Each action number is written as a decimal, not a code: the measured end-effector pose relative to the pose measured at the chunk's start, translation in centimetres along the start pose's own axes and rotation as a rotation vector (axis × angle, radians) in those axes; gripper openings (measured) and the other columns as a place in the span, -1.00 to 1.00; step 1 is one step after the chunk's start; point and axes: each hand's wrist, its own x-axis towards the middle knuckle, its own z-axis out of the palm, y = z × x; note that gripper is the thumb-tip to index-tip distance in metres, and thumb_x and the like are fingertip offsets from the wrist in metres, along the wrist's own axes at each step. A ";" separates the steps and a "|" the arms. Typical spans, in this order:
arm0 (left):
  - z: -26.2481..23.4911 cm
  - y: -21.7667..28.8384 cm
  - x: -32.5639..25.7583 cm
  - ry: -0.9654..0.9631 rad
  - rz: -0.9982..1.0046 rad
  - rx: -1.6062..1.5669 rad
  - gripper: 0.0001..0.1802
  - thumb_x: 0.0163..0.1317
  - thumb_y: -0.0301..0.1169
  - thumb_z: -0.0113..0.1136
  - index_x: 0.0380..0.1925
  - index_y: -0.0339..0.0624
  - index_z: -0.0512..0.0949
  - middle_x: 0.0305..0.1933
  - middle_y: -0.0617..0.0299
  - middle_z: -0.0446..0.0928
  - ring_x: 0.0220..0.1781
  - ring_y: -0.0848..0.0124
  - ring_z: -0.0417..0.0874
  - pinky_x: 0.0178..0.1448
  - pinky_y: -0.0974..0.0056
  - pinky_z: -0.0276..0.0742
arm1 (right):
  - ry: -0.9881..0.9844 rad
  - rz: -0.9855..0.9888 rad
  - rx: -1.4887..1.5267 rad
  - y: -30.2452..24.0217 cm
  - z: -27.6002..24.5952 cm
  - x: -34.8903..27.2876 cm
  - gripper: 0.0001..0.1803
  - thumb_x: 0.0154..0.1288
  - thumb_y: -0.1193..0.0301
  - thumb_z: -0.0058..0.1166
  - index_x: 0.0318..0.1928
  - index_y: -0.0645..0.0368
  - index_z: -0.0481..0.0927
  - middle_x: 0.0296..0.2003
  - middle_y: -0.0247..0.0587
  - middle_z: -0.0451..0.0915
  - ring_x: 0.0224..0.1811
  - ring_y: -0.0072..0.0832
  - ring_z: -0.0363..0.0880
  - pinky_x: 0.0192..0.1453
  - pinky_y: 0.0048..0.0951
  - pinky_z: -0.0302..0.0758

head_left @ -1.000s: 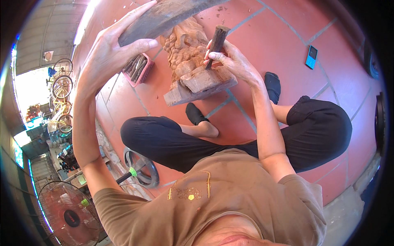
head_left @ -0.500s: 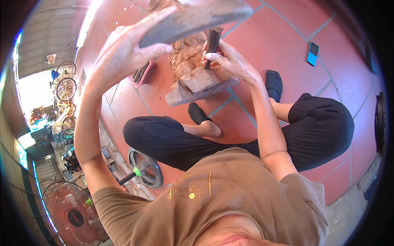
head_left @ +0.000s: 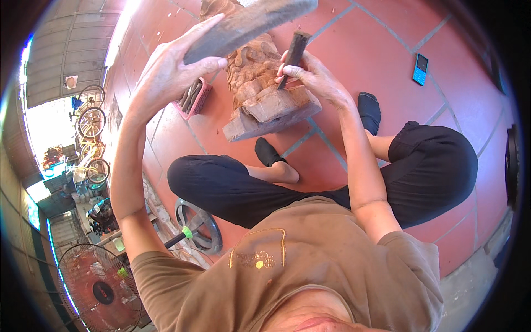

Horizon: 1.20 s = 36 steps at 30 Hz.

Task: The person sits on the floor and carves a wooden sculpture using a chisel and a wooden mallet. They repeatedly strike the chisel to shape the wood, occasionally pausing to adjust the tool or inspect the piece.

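Note:
My left hand (head_left: 168, 69) is raised at the upper left, closed on a long, thick wooden mallet (head_left: 249, 30), worn and grey-brown, that hangs above the work. In my right hand (head_left: 315, 77) is a chisel (head_left: 295, 52) with a dark handle, pinched between thumb and fingers and leaning to the right. Its lower end meets the carved wooden block (head_left: 271, 108), close to the block's near end. Carved relief covers the block's reddish-brown upper part, while the near end is plain and paler. The mallet hides part of the block's far end.
A pink basket (head_left: 200, 104) of tools stands left of the block on the red tiled floor (head_left: 381, 61). A blue keypad phone (head_left: 420, 69) lies at the right. My crossed legs flank the near side. A fan (head_left: 102, 290) and bicycles (head_left: 91, 122) are at the left.
The mallet has shifted slightly left and up with my left hand. The chisel's top has tipped further right, its lower end staying near the same spot on the block.

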 end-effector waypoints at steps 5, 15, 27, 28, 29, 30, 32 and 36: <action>-0.1 0.0 -1.2 0.088 -0.106 -0.166 -0.23 0.21 -0.22 0.43 0.42 -0.11 0.41 0.30 0.04 0.58 0.32 0.30 0.57 0.41 0.17 0.42 | 0.065 0.034 0.054 0.5 -1.5 -0.4 -0.70 0.50 0.34 0.12 0.11 0.20 0.47 -0.13 -0.19 0.65 -0.06 -0.43 0.72 0.00 -0.37 0.69; 1.2 -1.0 -1.7 0.098 -0.074 -0.259 -0.23 0.20 -0.24 0.45 0.41 -0.15 0.41 0.31 0.05 0.57 0.33 0.32 0.56 0.41 0.19 0.42 | 0.014 0.015 0.116 0.4 -0.7 -0.3 -0.73 0.47 0.33 0.17 0.06 0.15 0.51 -0.13 -0.25 0.65 -0.06 -0.45 0.71 0.01 -0.35 0.66; 1.8 2.9 2.5 0.120 0.097 -0.189 -0.17 0.16 -0.31 0.45 0.42 -0.29 0.34 0.37 -0.09 0.50 0.39 0.22 0.53 0.47 0.16 0.37 | -0.002 0.018 0.145 0.4 -0.3 0.1 -0.75 0.42 0.37 0.23 0.01 0.13 0.51 -0.17 -0.32 0.61 -0.10 -0.53 0.68 -0.07 -0.45 0.61; 2.1 2.2 2.6 0.035 0.081 -0.135 -0.21 0.19 -0.26 0.43 0.41 -0.19 0.38 0.35 -0.09 0.52 0.33 0.18 0.57 0.42 0.17 0.41 | -0.008 0.015 0.153 0.5 -0.2 0.1 -0.75 0.42 0.38 0.22 0.01 0.14 0.51 -0.17 -0.31 0.62 -0.10 -0.52 0.68 -0.06 -0.44 0.62; 2.7 1.4 2.9 -0.049 0.073 -0.081 -0.26 0.22 -0.21 0.41 0.40 -0.09 0.41 0.32 -0.08 0.53 0.28 0.14 0.62 0.37 0.17 0.46 | -0.009 0.008 0.158 0.6 -0.2 0.1 -0.75 0.42 0.38 0.22 0.01 0.14 0.50 -0.16 -0.30 0.62 -0.09 -0.51 0.68 -0.06 -0.44 0.62; 3.0 1.0 3.0 -0.132 0.063 -0.027 -0.30 0.24 -0.16 0.39 0.38 0.01 0.45 0.30 -0.08 0.55 0.22 0.10 0.66 0.32 0.18 0.50 | 0.011 0.020 0.168 0.7 -0.3 0.1 -0.75 0.43 0.38 0.22 0.01 0.14 0.50 -0.16 -0.29 0.62 -0.09 -0.50 0.68 -0.04 -0.42 0.63; 2.4 1.3 3.6 -0.198 0.080 0.197 -0.27 0.23 -0.21 0.39 0.42 0.04 0.41 0.17 -0.08 0.63 0.11 0.19 0.71 0.26 0.20 0.53 | 0.049 0.042 0.192 1.0 -0.4 0.0 -0.75 0.43 0.38 0.21 0.02 0.15 0.50 -0.15 -0.26 0.63 -0.08 -0.48 0.69 -0.01 -0.39 0.65; 0.5 1.7 5.5 -0.202 0.175 0.274 -0.28 0.19 -0.15 0.35 0.39 0.08 0.43 0.08 -0.11 0.63 0.01 0.04 0.70 0.19 0.06 0.56 | 0.028 0.043 0.198 0.9 -0.6 -0.1 -0.74 0.44 0.37 0.20 0.03 0.14 0.50 -0.14 -0.23 0.64 -0.06 -0.45 0.69 0.02 -0.35 0.67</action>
